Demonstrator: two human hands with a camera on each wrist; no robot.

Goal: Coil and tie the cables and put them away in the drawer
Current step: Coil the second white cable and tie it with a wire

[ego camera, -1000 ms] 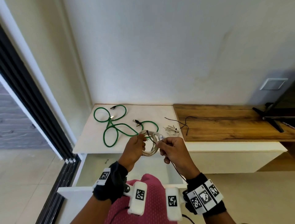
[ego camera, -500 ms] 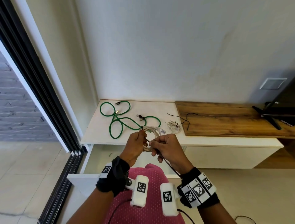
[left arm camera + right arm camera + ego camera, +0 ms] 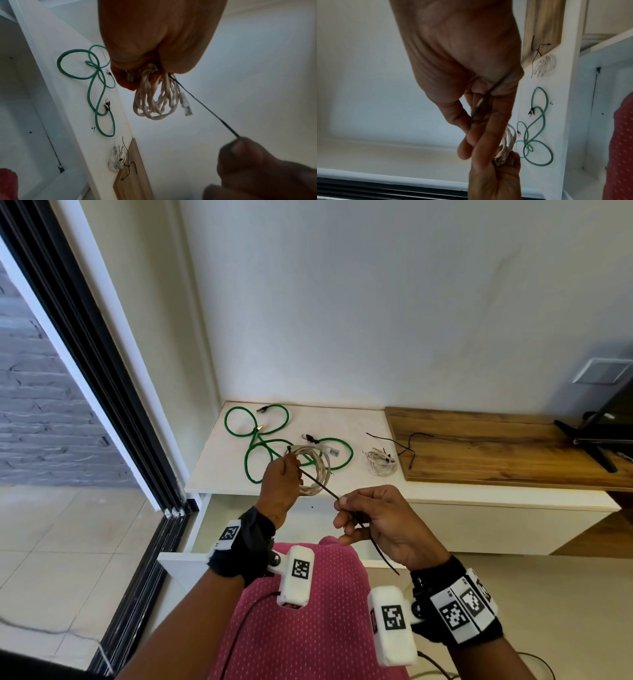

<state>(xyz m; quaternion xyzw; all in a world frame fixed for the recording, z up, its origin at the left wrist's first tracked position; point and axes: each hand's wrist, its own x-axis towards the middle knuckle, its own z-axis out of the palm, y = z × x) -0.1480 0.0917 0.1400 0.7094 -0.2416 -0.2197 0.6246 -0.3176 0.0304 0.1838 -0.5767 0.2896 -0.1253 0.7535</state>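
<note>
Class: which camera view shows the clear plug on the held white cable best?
Left wrist: the plug hangs unobstructed beside the white coil. The head view shows it small; in the right wrist view it is hidden.

White cable coil (image 3: 317,470) partly behind left hand (image 3: 279,486), television (image 3: 613,422) cut off at right edge

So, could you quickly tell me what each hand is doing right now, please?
Left hand: grips the coiled white cable.
Right hand: pinches the black cable tie, pulled taut from the coil.
</note>
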